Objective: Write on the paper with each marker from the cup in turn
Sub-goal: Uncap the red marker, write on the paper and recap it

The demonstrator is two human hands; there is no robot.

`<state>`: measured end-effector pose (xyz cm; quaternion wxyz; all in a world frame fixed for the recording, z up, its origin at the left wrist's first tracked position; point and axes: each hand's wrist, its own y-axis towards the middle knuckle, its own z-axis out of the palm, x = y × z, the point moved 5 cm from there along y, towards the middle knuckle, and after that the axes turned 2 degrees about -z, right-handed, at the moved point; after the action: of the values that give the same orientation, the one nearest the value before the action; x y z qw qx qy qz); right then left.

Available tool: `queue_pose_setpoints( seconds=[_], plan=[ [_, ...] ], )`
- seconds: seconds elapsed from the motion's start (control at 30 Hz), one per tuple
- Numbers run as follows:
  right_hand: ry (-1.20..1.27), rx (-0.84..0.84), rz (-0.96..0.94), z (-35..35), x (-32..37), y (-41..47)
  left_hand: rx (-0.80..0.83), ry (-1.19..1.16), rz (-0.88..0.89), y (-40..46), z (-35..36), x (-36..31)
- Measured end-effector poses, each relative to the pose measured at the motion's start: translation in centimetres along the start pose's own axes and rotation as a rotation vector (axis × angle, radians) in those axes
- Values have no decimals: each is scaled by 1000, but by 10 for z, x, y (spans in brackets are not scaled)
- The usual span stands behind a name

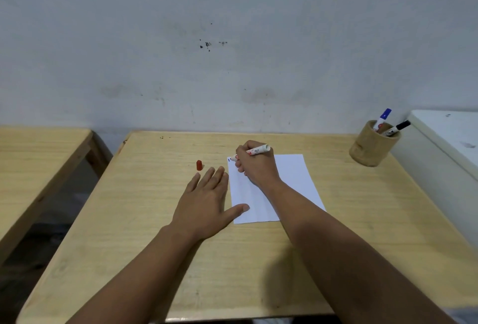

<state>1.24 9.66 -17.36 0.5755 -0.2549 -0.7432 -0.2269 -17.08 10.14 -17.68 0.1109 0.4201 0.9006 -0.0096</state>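
A white sheet of paper [289, 176] lies flat near the tabletop's far edge, with a small blue mark at its far left corner. An uncapped white marker [254, 152] slants with its tip at that corner; its red cap [199, 165] stands left of the sheet. A wooden cup [371, 147] at the far right corner holds a blue-capped marker [383, 118] and a black-capped marker [397, 128].

The right hand [254, 165] hides the marker [256, 151] tip and nearby writing.
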Motion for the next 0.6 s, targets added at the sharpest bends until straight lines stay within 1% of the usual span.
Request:
queue_pose_setpoints(
  seconds=[0.4,0.6],
  plan=[
    [-37,3,-25,2,-1,1,-15,-34,-2,0,0,0],
    [-45,2,1,3,-3,2,1,-24,-6,0,0,0]
  ],
)
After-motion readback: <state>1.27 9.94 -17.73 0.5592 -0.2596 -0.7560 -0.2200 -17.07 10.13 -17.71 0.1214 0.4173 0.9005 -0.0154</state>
